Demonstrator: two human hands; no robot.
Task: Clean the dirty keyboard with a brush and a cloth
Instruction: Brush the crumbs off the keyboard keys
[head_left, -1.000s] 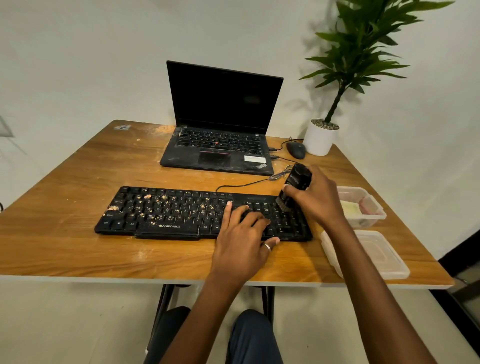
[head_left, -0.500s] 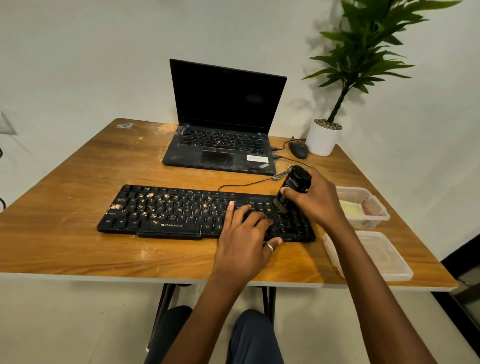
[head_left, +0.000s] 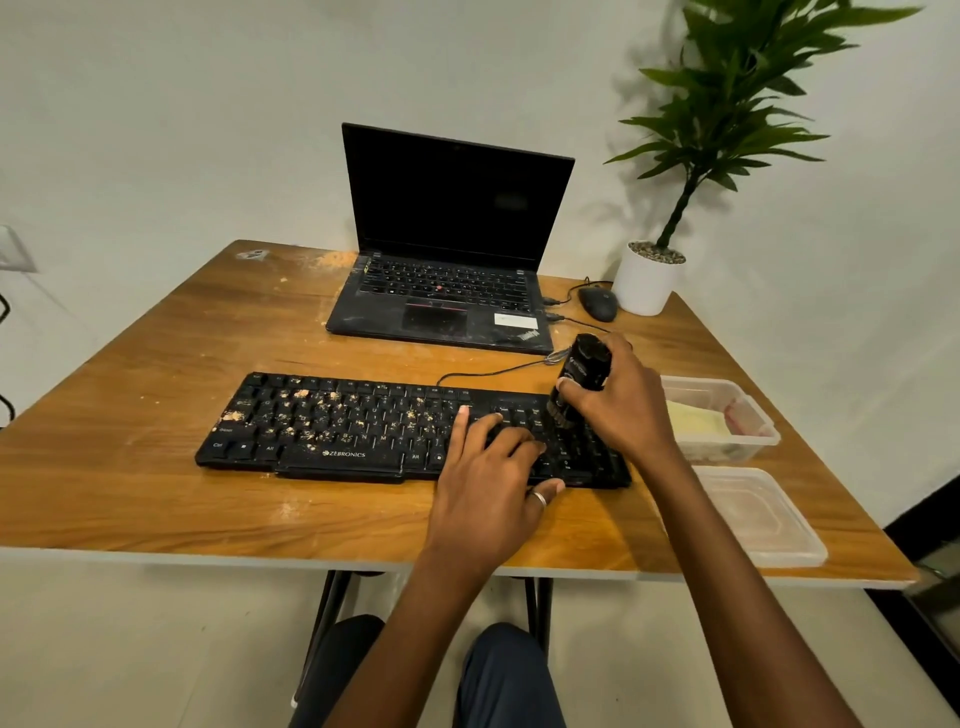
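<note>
You were at the brushing step: your right hand (head_left: 623, 410) had its fingers curled round the brush (head_left: 584, 366), bristles down on the right end of the keyboard (head_left: 332, 431) on the counter (head_left: 156, 499). Your left hand (head_left: 488, 483) pressed the keys, fingers loosely spread. The next move was probably a sweep left through the crumbs (head_left: 322, 410).

A brown wooden table (head_left: 156, 374) with a pale edge stands against a plain white wall (head_left: 208, 104). At its far side sits an open black laptop (head_left: 447, 291), its screen dark. Just right of it lies a black computer mouse (head_left: 598, 303), next to a round white pot (head_left: 647, 283) holding a tall green leafy plant (head_left: 727, 104). Along the right edge rest a clear rectangular plastic container (head_left: 727, 451) and, nearer, a shallower clear plastic tray (head_left: 808, 552).
</note>
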